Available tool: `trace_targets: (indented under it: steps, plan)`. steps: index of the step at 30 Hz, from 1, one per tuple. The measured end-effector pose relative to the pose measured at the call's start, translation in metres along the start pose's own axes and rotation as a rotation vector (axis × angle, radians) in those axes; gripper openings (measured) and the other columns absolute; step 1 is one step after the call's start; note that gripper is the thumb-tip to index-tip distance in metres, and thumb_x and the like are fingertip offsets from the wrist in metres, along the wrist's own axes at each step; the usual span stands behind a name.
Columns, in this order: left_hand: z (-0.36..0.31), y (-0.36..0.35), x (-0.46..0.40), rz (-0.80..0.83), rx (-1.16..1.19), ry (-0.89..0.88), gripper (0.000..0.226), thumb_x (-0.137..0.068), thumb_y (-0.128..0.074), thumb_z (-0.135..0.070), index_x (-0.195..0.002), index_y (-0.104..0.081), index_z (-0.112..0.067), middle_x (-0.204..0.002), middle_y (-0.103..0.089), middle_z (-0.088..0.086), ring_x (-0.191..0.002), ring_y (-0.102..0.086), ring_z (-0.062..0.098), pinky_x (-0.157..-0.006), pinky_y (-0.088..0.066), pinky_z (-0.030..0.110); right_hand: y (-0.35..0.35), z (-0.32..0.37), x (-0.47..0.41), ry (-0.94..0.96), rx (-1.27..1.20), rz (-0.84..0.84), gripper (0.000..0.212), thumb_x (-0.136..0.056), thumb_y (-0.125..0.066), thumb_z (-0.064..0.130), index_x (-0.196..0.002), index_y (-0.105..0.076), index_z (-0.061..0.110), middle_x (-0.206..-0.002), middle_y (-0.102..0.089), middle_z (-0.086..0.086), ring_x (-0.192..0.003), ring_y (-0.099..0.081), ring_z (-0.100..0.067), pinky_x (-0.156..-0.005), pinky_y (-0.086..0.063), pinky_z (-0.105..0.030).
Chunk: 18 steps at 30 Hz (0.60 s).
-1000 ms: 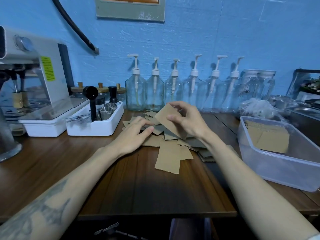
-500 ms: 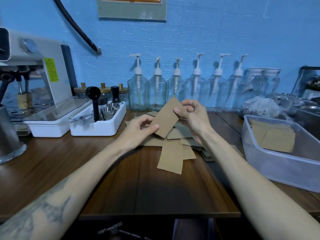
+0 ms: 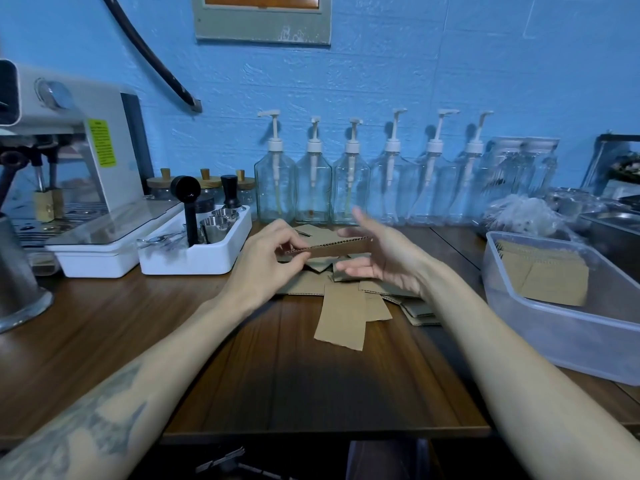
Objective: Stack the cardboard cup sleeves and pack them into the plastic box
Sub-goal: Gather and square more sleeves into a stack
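Near the worktop's (image 3: 242,358) back edge, the left hand (image 3: 273,258) pinches one sleeve (image 3: 332,247) edge-on; the right hand (image 3: 384,261) is spread, holding nothing. That light pinch could let the sleeve drop onto the loose pile (image 3: 349,306), well short of the box (image 3: 554,327).

Dim bluish light, soft focus, fisheye edges

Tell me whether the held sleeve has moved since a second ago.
Yes. The sleeve was down at the pile; now it is lifted, edge-on, pinched by the left hand.

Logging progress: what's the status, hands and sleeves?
Left hand pinches one sleeve edge-on; right hand open beside it. Loose pile on table. Box partly filled, path clear.
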<state>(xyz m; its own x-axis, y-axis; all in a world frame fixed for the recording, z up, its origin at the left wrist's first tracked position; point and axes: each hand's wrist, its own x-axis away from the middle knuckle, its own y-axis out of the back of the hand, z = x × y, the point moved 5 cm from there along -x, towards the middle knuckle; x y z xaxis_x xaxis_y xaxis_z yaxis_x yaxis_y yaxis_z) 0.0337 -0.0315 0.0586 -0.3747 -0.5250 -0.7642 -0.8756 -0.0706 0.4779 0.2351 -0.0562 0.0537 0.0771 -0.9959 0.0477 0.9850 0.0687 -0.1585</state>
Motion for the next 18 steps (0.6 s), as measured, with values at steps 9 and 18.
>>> trace_targets:
  steps: [9,18]
  plan:
    - [0.019,-0.005,0.005,0.204,0.112,0.275,0.081,-0.073,-0.083,-0.044,-0.14,-0.039,-0.033,-0.125,-0.051,-0.012,-0.106,-0.056,-0.004,-0.09,-0.045,0.016,0.013,0.015,0.005,0.336,0.526,-0.221,0.045,-0.079,-0.075,-0.005,-0.117,-0.068,0.019,-0.109,-0.07,-0.006,-0.096,-0.067,-0.017,-0.074,-0.052,-0.016]
    - [0.026,-0.012,0.003,0.126,0.354,0.318,0.026,-0.088,-0.07,-0.008,-0.106,-0.063,-0.026,-0.102,-0.075,-0.004,-0.096,-0.071,0.012,-0.083,-0.057,0.03,-0.011,0.008,-0.002,0.492,0.711,-0.138,0.034,-0.078,-0.081,0.01,-0.092,-0.07,0.04,-0.103,-0.073,0.011,-0.102,-0.067,-0.011,-0.097,-0.052,-0.038]
